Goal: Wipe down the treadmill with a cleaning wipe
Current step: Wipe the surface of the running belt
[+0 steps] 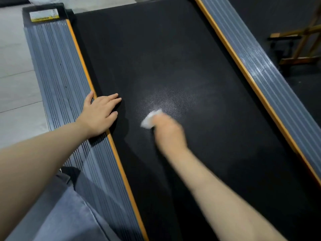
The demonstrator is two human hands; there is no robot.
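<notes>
The treadmill's black belt fills the middle of the view, flanked by grey ribbed side rails with orange edging, the left rail and the right rail. My right hand is blurred and grips a small white cleaning wipe pressed against the belt near its middle. A pale sheen shows on the belt around the wipe. My left hand rests flat with fingers spread, its palm on the left rail's orange edge and its fingertips on the belt.
A pale tiled floor lies to the left of the treadmill. A wooden frame stands on dark flooring at the right. A yellow and white label sits at the far end of the left rail. My grey-clad leg is at lower left.
</notes>
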